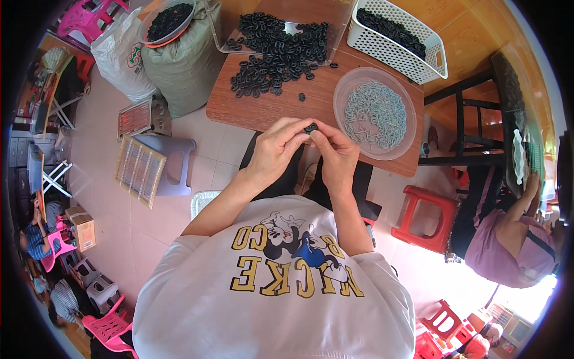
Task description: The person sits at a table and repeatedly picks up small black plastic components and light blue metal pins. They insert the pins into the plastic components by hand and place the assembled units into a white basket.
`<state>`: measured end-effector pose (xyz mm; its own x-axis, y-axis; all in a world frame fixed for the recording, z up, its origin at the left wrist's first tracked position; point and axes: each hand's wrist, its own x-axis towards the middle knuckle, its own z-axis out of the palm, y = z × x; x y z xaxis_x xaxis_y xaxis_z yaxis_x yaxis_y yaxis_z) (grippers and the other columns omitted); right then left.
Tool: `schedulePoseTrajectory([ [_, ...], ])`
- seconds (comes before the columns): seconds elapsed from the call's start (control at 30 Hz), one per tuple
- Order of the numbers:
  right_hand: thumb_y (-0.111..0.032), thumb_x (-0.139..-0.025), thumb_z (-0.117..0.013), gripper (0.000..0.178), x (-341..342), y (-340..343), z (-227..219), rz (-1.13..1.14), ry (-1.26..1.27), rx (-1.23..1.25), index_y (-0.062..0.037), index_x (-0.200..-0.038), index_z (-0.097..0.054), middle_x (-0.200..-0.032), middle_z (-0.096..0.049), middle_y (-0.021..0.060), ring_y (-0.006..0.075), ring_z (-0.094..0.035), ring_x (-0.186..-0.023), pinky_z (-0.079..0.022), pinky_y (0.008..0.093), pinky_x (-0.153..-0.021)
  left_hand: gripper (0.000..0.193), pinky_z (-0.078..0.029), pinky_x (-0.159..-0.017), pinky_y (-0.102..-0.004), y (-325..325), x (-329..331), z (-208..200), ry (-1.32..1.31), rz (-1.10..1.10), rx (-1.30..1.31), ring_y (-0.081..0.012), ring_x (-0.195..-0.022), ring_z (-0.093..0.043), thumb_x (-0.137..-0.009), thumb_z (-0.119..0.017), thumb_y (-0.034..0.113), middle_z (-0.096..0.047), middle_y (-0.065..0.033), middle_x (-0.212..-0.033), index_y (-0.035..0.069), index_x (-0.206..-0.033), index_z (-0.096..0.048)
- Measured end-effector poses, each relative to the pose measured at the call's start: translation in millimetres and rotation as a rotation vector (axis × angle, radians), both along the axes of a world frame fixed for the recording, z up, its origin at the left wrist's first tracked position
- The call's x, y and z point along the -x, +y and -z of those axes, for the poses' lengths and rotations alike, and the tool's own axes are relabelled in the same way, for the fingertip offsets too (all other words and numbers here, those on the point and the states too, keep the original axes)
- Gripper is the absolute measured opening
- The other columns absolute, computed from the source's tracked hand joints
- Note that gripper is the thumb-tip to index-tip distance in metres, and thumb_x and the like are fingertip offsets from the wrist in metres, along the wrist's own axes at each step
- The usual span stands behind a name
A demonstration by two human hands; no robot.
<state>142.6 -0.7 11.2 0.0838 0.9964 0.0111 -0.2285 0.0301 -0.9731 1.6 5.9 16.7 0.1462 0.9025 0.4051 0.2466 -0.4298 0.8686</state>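
Note:
Above the near edge of the wooden table (382,163), my two hands meet fingertip to fingertip around a small black oval part (310,127). My left hand (272,149) pinches it from one side. The thumb and fingers of my right hand (336,151) close on the other side. Farther back lies a heap of similar black oval parts with holes (263,75), spilling out of a clear plastic tray (341,36). Just right of my hands stands a round translucent bowl (342,90) of slender pale blue-grey pieces (376,113), too small to name surely.
A white perforated basket (439,57) of black parts stands at the back right. Sacks (179,72), one topped by a bowl (194,15), lean left of the table. A red stool (448,224) and a seated person in purple (502,251) are at right. A grey stool (179,161) stands at left.

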Motion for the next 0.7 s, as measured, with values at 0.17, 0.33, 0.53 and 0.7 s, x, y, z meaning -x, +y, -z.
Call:
schedulePoseTrajectory([
  [0.17, -0.002, -0.082, -0.066, 0.021, 2, -3, 13, 0.037, 0.020, 0.005, 0.0020, -0.103, -0.066, -0.085, -0.066, 0.0050, 0.0076, -0.056, -0.069, -0.044, 0.0186, -0.062, 0.029, -0.053, -0.068, -0.0271, -4, -1, 2, 0.034, -0.017, -0.066, -0.0191, -0.084, -0.064, -0.083, -0.059, -0.004, -0.061, -0.0121, -0.099, -0.001, -0.111, -0.059],
  [0.33, -0.002, -0.082, -0.066, 0.020, 5, -8, 19, 0.068, 0.052, -0.004, 0.0015, -0.102, -0.067, -0.084, -0.065, 0.0042, 0.0074, -0.056, -0.069, -0.044, 0.0184, -0.062, 0.028, -0.050, -0.072, -0.0262, -8, -1, 4, -0.022, -0.003, 0.037, -0.0177, -0.086, -0.061, -0.082, -0.061, -0.002, -0.063, -0.0108, -0.099, 0.000, -0.110, -0.063],
  [0.53, -0.001, -0.083, -0.064, 0.023, 2, -3, 2, -0.017, -0.083, 0.038, 0.0018, -0.105, -0.065, -0.088, -0.064, 0.0038, 0.0075, -0.057, -0.076, -0.047, 0.0199, -0.068, 0.027, -0.049, -0.072, -0.0217, -1, 2, 14, -0.336, 0.045, 0.325, -0.0112, -0.082, -0.060, -0.084, -0.059, -0.002, -0.062, -0.0073, -0.098, 0.000, -0.111, -0.063],
  [0.7, -0.001, -0.080, -0.067, 0.021, -20, 15, -55, 0.173, -0.558, -0.334, 0.0012, -0.101, -0.065, -0.087, -0.066, 0.0062, 0.0106, -0.061, -0.081, -0.048, 0.0230, -0.072, 0.020, -0.049, -0.068, -0.0219, 7, 13, 18, -0.646, -0.057, 0.474, -0.0124, -0.077, -0.062, -0.086, -0.060, 0.003, -0.065, -0.0107, -0.095, -0.003, -0.105, -0.065],
])
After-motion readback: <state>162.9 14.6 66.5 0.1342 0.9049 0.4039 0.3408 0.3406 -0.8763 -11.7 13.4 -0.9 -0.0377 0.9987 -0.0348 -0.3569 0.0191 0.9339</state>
